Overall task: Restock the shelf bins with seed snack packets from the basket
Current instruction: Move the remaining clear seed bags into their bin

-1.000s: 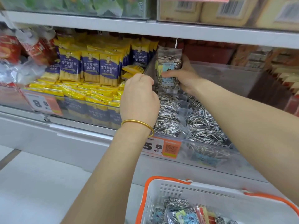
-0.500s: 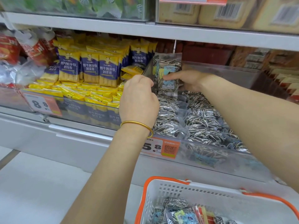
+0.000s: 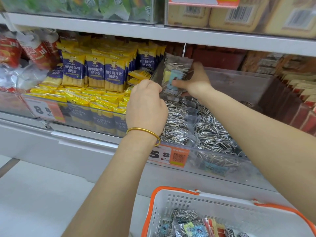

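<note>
Landmark: seed bin (image 3: 239,86), the clear one behind the 5.8 price tag (image 3: 168,155); every place below is read off it.
Upright packet (image 3: 176,74): stands at the bin's far left corner, close against the divider (image 3: 158,72), its foot on the heap.
Right hand (image 3: 196,81): thumb laid across the packet's front, fingers behind it; pinching it upright.
Left hand (image 3: 147,103): over the bin's left edge, fingers curled towards the packet's lower left side. The back of my hand hides the tips, so I cannot tell whether they grip or only touch.
Heap of seed packets (image 3: 179,127): lies flat and overlapping across the bin floor, up to the front wall.
Basket (image 3: 179,189): below and in front of the bin; more seed packets (image 3: 184,219) wait in it.
Yellow-and-blue packs (image 3: 95,72): left of the bin, beyond the divider.
Step, my reading: seating this packet on end at the back; restock well short of done.
Risk, topple: the heap is slick, uneven film. Let go too soon and the packet likely falls forward.
Risk, wrong bin: the packet's top stands higher than the divider. A leftward nudge could tip it among the yellow-and-blue packs.
Risk, spill: my forearms cross low over the bin's front. Drawing back carelessly may drag packets over the front wall.
</note>
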Demonstrator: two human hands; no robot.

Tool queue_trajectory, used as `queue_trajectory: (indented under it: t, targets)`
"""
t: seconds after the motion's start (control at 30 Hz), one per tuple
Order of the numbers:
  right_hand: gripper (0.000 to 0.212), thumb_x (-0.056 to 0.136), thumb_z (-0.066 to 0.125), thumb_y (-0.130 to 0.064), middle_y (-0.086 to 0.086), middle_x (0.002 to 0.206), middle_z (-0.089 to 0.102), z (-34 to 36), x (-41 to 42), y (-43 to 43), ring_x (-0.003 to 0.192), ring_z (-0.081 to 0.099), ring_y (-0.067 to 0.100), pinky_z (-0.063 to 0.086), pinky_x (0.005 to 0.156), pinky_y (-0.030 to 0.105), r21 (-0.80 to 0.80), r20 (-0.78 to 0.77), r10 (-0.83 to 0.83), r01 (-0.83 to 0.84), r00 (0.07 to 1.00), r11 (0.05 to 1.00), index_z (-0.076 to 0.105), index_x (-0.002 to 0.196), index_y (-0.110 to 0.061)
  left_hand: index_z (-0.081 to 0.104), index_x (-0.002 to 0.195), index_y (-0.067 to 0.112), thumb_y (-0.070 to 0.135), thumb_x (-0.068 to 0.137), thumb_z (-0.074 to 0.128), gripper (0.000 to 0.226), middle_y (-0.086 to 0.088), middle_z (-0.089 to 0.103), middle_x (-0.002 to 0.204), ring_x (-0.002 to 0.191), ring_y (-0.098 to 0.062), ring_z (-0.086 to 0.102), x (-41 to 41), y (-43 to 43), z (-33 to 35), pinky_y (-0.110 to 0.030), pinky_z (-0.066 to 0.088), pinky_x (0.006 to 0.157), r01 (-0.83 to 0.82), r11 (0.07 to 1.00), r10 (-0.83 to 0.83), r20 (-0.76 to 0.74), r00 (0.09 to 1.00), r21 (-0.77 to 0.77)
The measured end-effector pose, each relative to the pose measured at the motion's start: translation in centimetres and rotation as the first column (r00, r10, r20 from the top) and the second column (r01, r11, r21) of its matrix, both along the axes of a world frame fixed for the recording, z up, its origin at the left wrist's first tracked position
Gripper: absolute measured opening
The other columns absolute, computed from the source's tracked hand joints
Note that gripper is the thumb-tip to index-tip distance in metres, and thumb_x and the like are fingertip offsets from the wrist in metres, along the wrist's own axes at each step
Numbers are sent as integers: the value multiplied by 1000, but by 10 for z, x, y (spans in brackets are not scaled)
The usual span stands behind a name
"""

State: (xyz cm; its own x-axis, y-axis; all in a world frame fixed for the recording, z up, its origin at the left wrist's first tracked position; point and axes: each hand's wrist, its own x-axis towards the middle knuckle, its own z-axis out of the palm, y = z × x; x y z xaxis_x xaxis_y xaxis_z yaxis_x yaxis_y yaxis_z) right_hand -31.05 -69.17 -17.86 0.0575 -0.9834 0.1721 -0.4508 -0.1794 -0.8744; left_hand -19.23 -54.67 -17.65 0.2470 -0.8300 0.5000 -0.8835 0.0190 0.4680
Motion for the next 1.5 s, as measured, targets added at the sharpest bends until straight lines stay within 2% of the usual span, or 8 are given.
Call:
queue_trajectory:
  t: [0.13,0.4,0.6,0.9,1.07,1.17,1.3,1.5]
  targets:
    - [45,83,72,-15,6,114,50,1,7,1,100,60,27,59,73,44,64,-35,56,-53,998,997,47,119,-7,59,116,11,3,87,44,34,-3,53,125,118,-22,45,-1,1,1,-28,35,93,-2,1000,2,-7,1000,4]
    - [43,86,64,-1,6,106,53,1,-7,-8,98,61,25,60,61,28,130,23,186,-188,982,974,47,125,-4,59,116,10,3,87,44,33,-4,53,124,117,-22,45,-1,0,1,-29,35,94,2,1000,-2,-14,1000,5]
    - [41,86,64,-1,-2,88,48,-8,-2,-1,94,58,23,58,77,37,8,15,152,-152,988,988,45,123,-5,58,119,12,4,89,43,35,-2,51,127,119,-21,42,-1,0,1,-27,33,94,-14,1000,14,1,1000,19]
    - [34,85,67,-8,-2,91,50,-24,-7,21,91,52,15,51,84,33,-150,20,80,-76,997,986,42,109,-9,59,116,10,4,87,43,34,-4,52,125,118,-22,44,0,0,1,-28,34,95,-5,1000,5,8,1000,12]
    - [36,85,68,-7,3,96,49,-23,-13,22,102,56,24,55,85,43,-97,56,107,-102,993,990,37,104,-11,59,116,11,4,88,44,32,-3,52,126,118,-21,43,0,0,1,-28,34,95,-3,1000,3,-1,1000,15]
    - [36,86,66,-4,7,104,52,-20,-16,20,105,57,25,57,83,41,-68,29,144,-142,989,988,37,107,-11,59,115,10,4,88,44,32,-4,52,125,118,-21,44,0,0,1,-27,34,95,-2,1000,2,2,1000,9]
    - [43,89,58,6,4,103,51,-17,-20,16,101,59,23,58,80,36,79,254,167,-193,953,978,35,123,-7,59,114,10,4,88,44,31,-4,52,125,117,-22,43,-1,0,2,-27,33,94,-3,1000,3,-3,1000,14]
    - [43,90,53,8,6,109,55,-21,-26,15,105,60,24,59,74,30,147,296,190,-241,936,959,36,127,-5,59,115,10,4,88,43,32,-4,51,126,117,-22,43,-1,1,2,-28,34,92,-9,1000,9,-4,1000,19]
